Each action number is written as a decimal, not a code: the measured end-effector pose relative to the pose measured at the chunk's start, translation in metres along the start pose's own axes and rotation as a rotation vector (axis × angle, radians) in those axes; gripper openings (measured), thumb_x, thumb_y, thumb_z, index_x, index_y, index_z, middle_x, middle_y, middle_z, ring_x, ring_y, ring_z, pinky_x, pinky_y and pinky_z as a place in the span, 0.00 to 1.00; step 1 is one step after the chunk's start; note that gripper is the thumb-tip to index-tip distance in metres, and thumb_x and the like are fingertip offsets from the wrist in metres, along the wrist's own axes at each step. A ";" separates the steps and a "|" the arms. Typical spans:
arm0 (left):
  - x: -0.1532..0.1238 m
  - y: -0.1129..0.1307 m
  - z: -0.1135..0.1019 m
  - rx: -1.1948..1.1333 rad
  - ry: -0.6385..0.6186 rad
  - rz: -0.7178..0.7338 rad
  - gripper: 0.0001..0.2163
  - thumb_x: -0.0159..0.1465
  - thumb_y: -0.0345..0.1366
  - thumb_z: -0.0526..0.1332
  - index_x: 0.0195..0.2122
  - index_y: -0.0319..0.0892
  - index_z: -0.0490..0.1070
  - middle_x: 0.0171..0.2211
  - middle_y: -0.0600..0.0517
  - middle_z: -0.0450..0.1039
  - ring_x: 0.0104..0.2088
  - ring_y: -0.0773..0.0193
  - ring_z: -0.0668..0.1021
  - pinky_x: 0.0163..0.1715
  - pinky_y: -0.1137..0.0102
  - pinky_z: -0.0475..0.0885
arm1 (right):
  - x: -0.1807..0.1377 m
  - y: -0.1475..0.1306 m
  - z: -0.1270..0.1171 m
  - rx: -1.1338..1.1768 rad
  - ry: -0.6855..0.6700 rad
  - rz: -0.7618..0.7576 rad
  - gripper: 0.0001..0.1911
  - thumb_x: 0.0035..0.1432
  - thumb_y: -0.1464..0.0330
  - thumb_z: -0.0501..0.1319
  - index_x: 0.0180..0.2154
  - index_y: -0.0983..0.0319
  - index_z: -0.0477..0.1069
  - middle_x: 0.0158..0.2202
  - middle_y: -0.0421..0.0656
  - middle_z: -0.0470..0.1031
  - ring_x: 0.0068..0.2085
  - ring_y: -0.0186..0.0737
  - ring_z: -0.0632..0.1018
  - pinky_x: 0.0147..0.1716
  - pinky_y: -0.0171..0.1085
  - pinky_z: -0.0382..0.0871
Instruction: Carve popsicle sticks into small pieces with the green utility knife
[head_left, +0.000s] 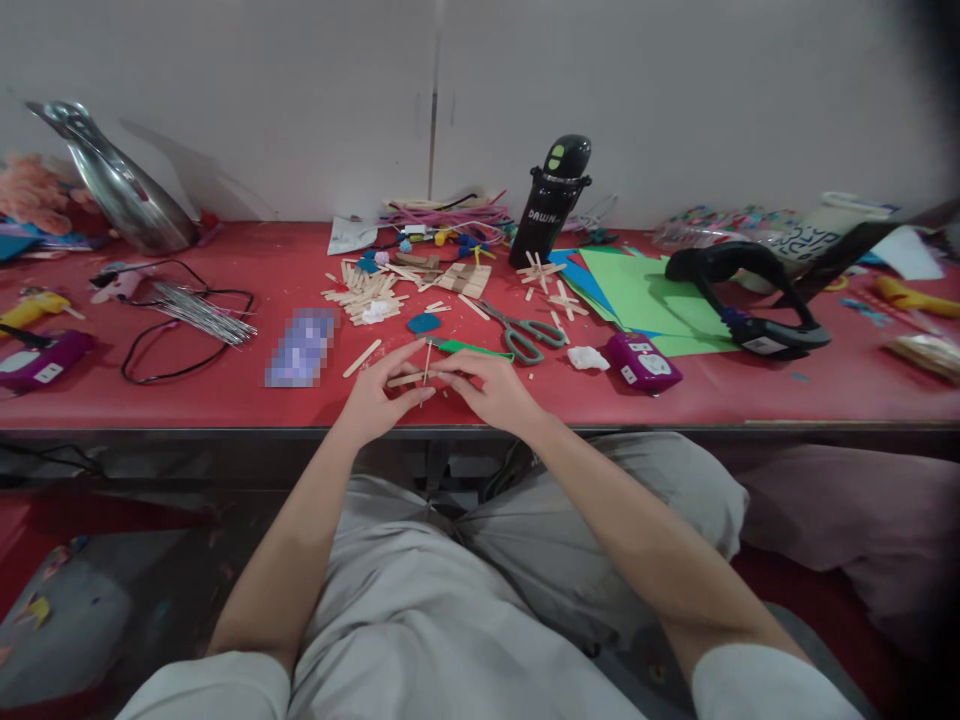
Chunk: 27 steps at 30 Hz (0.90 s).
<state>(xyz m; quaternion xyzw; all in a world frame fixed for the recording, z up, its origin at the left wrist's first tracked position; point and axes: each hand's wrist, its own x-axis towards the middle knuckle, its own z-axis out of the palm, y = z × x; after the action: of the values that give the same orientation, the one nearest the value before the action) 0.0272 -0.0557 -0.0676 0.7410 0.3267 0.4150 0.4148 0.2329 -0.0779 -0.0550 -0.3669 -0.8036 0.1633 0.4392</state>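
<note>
At the table's front edge, my left hand (pixel 379 398) and my right hand (pixel 491 388) meet around small crossed wooden craft sticks (pixel 409 379). One stick lies roughly level and another stands upright across it, seen edge-on. The fingers of both hands are closed on this piece; where exactly each fingertip presses is hard to make out. Just behind the hands lies a green-handled tool (pixel 476 350), with grey-handled scissors (pixel 525 335) beyond it. A loose craft stick (pixel 362 358) rests left of my left hand. Further back is a pile of craft sticks (pixel 364 290).
Star-shaped stick pieces (pixel 538 270) lie near a black bottle (pixel 551 205). At the right are green paper sheets (pixel 637 290), a purple box (pixel 645 362) and a black headset-like device (pixel 772 325). Metal wires (pixel 202 312) and a steel jug (pixel 124 185) are at the left.
</note>
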 end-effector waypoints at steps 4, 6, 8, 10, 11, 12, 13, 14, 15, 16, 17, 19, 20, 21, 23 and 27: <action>0.000 -0.001 0.001 0.033 0.028 0.001 0.30 0.58 0.43 0.68 0.62 0.43 0.65 0.37 0.50 0.79 0.38 0.62 0.82 0.50 0.59 0.77 | 0.000 -0.004 0.001 -0.027 -0.039 -0.020 0.11 0.66 0.70 0.57 0.44 0.61 0.77 0.39 0.46 0.81 0.39 0.40 0.80 0.42 0.39 0.73; 0.000 -0.002 0.001 0.038 0.036 -0.003 0.30 0.58 0.44 0.68 0.61 0.43 0.66 0.37 0.50 0.79 0.40 0.60 0.82 0.50 0.57 0.77 | 0.000 -0.005 0.001 -0.036 -0.050 -0.030 0.11 0.66 0.71 0.57 0.44 0.61 0.77 0.39 0.46 0.81 0.39 0.40 0.80 0.41 0.39 0.73; 0.000 -0.002 0.001 0.039 0.043 -0.016 0.30 0.57 0.44 0.69 0.60 0.41 0.66 0.37 0.50 0.79 0.41 0.60 0.82 0.51 0.57 0.76 | 0.001 -0.005 0.002 -0.052 -0.057 -0.041 0.11 0.66 0.71 0.57 0.44 0.61 0.77 0.40 0.46 0.81 0.39 0.40 0.80 0.42 0.39 0.73; 0.000 -0.002 0.001 0.047 0.050 -0.033 0.31 0.56 0.44 0.69 0.59 0.39 0.66 0.36 0.51 0.79 0.40 0.60 0.82 0.52 0.57 0.76 | 0.001 -0.004 0.002 -0.068 -0.065 -0.051 0.11 0.66 0.71 0.56 0.44 0.61 0.77 0.40 0.47 0.81 0.40 0.41 0.80 0.42 0.39 0.73; 0.000 -0.002 0.001 0.054 0.052 -0.042 0.31 0.56 0.44 0.70 0.58 0.38 0.66 0.35 0.51 0.79 0.40 0.60 0.82 0.52 0.57 0.75 | 0.001 -0.003 0.002 -0.075 -0.072 -0.054 0.11 0.66 0.72 0.56 0.44 0.62 0.76 0.40 0.47 0.81 0.40 0.41 0.80 0.42 0.39 0.73; 0.000 -0.001 0.001 0.061 0.054 -0.051 0.31 0.56 0.44 0.70 0.58 0.38 0.66 0.34 0.51 0.79 0.40 0.60 0.82 0.52 0.57 0.75 | 0.001 -0.002 0.002 -0.082 -0.078 -0.055 0.11 0.66 0.72 0.56 0.44 0.62 0.76 0.40 0.47 0.81 0.40 0.41 0.80 0.42 0.39 0.73; 0.000 -0.001 0.001 0.063 0.054 -0.058 0.31 0.55 0.45 0.70 0.58 0.38 0.66 0.33 0.52 0.79 0.39 0.60 0.82 0.53 0.57 0.75 | 0.001 -0.001 0.001 -0.091 -0.083 -0.055 0.10 0.66 0.72 0.56 0.44 0.63 0.76 0.40 0.47 0.81 0.40 0.41 0.80 0.42 0.39 0.73; -0.001 0.000 0.001 0.059 0.052 -0.062 0.31 0.55 0.45 0.70 0.57 0.38 0.66 0.33 0.52 0.79 0.39 0.60 0.82 0.53 0.57 0.74 | 0.000 0.000 0.001 -0.101 -0.087 -0.053 0.10 0.66 0.72 0.56 0.44 0.63 0.76 0.40 0.48 0.81 0.40 0.41 0.80 0.42 0.38 0.72; -0.001 0.000 0.002 0.050 0.051 -0.063 0.31 0.55 0.45 0.70 0.57 0.39 0.66 0.33 0.52 0.79 0.39 0.60 0.82 0.53 0.58 0.74 | 0.000 0.001 0.001 -0.111 -0.089 -0.053 0.10 0.66 0.72 0.56 0.44 0.63 0.76 0.40 0.48 0.81 0.39 0.41 0.80 0.42 0.38 0.72; -0.001 0.001 0.002 0.038 0.048 -0.061 0.30 0.55 0.45 0.70 0.57 0.39 0.66 0.33 0.52 0.79 0.38 0.61 0.82 0.52 0.59 0.75 | 0.000 0.002 0.000 -0.120 -0.091 -0.053 0.10 0.66 0.72 0.56 0.44 0.63 0.76 0.39 0.47 0.81 0.39 0.41 0.80 0.42 0.38 0.72; -0.001 0.001 0.003 0.027 0.046 -0.058 0.29 0.55 0.45 0.70 0.56 0.40 0.67 0.33 0.52 0.79 0.38 0.61 0.82 0.51 0.59 0.75 | 0.000 0.003 0.000 -0.127 -0.092 -0.053 0.10 0.66 0.72 0.56 0.44 0.63 0.75 0.39 0.47 0.81 0.39 0.41 0.80 0.41 0.38 0.72; 0.000 0.002 0.004 0.021 0.049 -0.053 0.28 0.56 0.46 0.70 0.55 0.41 0.67 0.33 0.53 0.79 0.37 0.62 0.82 0.49 0.61 0.76 | 0.000 0.004 -0.001 -0.134 -0.099 -0.046 0.10 0.66 0.72 0.56 0.44 0.62 0.75 0.39 0.47 0.81 0.39 0.41 0.80 0.41 0.38 0.72; 0.000 0.002 0.004 0.030 0.054 -0.051 0.28 0.55 0.46 0.70 0.55 0.41 0.67 0.33 0.53 0.79 0.37 0.62 0.82 0.48 0.61 0.76 | -0.001 0.004 -0.001 -0.135 -0.105 -0.040 0.10 0.66 0.72 0.55 0.44 0.62 0.75 0.40 0.47 0.81 0.40 0.41 0.80 0.42 0.39 0.72; 0.000 0.003 0.004 0.042 0.059 -0.050 0.29 0.55 0.46 0.70 0.55 0.41 0.68 0.33 0.53 0.79 0.37 0.62 0.82 0.49 0.61 0.76 | -0.001 0.004 0.000 -0.134 -0.110 -0.034 0.10 0.67 0.72 0.55 0.44 0.61 0.74 0.40 0.47 0.80 0.40 0.41 0.80 0.42 0.39 0.72; 0.000 0.004 0.004 0.067 0.070 -0.058 0.30 0.54 0.47 0.71 0.55 0.41 0.67 0.33 0.53 0.79 0.38 0.61 0.81 0.50 0.60 0.75 | -0.002 0.004 0.001 -0.129 -0.117 -0.028 0.10 0.67 0.71 0.54 0.44 0.61 0.74 0.41 0.47 0.80 0.41 0.42 0.80 0.43 0.40 0.72; -0.001 0.005 0.004 0.094 0.086 -0.074 0.30 0.53 0.47 0.71 0.54 0.42 0.67 0.33 0.52 0.79 0.39 0.61 0.81 0.50 0.60 0.75 | -0.003 0.005 0.004 -0.129 -0.126 -0.035 0.11 0.67 0.72 0.53 0.45 0.62 0.73 0.41 0.48 0.80 0.40 0.42 0.80 0.42 0.39 0.72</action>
<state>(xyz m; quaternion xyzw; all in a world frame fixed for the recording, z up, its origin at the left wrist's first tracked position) 0.0307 -0.0604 -0.0649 0.7285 0.3903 0.4152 0.3803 0.2331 -0.0759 -0.0616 -0.3692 -0.8449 0.1264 0.3658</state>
